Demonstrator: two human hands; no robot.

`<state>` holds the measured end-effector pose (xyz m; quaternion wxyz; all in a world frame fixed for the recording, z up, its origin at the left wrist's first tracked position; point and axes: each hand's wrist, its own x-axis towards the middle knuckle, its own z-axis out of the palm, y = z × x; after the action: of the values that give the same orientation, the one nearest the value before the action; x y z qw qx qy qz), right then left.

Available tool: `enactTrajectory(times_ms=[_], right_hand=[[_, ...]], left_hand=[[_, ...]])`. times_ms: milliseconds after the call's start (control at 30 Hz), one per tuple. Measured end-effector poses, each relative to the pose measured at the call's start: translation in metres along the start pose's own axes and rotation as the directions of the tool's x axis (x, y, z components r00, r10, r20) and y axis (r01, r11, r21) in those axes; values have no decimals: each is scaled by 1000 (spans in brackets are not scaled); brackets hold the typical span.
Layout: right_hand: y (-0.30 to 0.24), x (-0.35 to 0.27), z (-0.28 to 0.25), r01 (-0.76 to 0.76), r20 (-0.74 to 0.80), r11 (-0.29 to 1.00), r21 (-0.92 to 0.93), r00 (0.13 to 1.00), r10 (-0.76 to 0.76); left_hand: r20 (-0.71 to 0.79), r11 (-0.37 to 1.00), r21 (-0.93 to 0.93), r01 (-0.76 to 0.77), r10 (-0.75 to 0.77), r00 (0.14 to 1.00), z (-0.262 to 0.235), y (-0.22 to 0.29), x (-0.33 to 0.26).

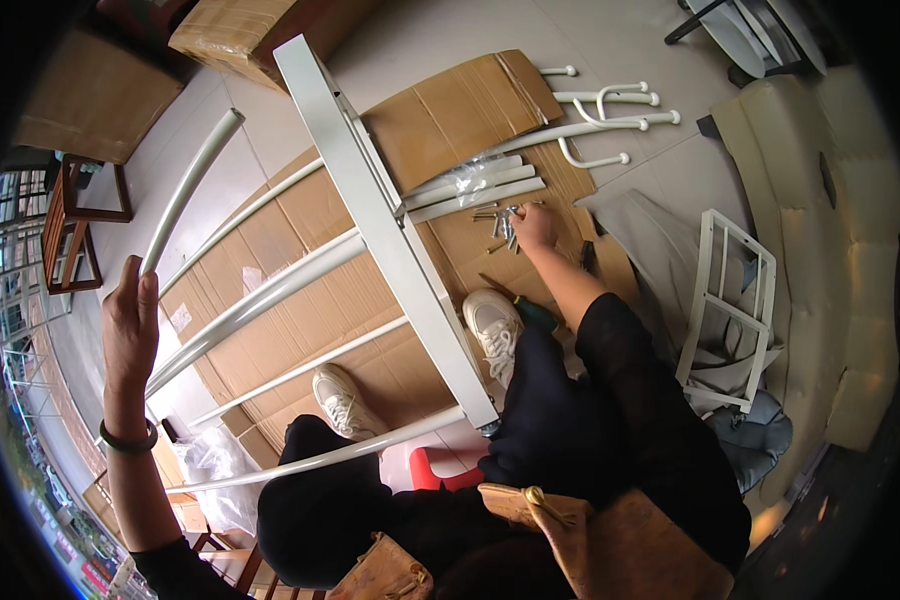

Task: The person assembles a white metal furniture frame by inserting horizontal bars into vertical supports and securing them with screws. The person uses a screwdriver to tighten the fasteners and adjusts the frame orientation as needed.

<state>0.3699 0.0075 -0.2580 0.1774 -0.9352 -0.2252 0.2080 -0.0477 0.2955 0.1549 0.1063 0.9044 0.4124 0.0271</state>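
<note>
My left hand, at the left, is closed round a white metal tube that rises from the fist and leans to the right. My right hand reaches down to a small heap of metal bolts on the cardboard, its fingers pinched together over them. Exactly which bolts it grips is partly hidden by the fingers. Between my hands a wide white metal beam crosses the view, with long white rods joined to its left side. A screwdriver with a green handle lies beside my right shoe.
Flattened cardboard covers the floor under the frame. White hooked tubes and plastic-wrapped bars lie beyond the bolts. A small white frame leans near the beige sofa. Cartons and a red stool are also there.
</note>
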Motion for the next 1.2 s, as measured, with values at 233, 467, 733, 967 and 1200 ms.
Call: enactTrajectory(times_ms=[233, 467, 733, 967, 1200], right_hand=[[-9, 12, 0, 222, 61, 959, -178, 975, -215], [-4, -14, -18, 193, 10, 965, 175, 980, -198], [-192, -29, -144, 238, 75, 557, 795, 874, -480], [-344, -44, -188, 75, -23, 100, 992, 896, -444], [-345, -48, -173, 104, -79, 39, 994, 905, -417]], left_hand=[[70, 999, 35, -35, 33, 997, 14, 12, 30], [67, 996, 45, -79, 76, 995, 22, 6, 34], [32, 989, 108, -100, 98, 995, 21, -14, 58], [14, 970, 142, -197, 197, 980, 25, -14, 72], [23, 961, 167, -220, 220, 975, 29, -17, 77]])
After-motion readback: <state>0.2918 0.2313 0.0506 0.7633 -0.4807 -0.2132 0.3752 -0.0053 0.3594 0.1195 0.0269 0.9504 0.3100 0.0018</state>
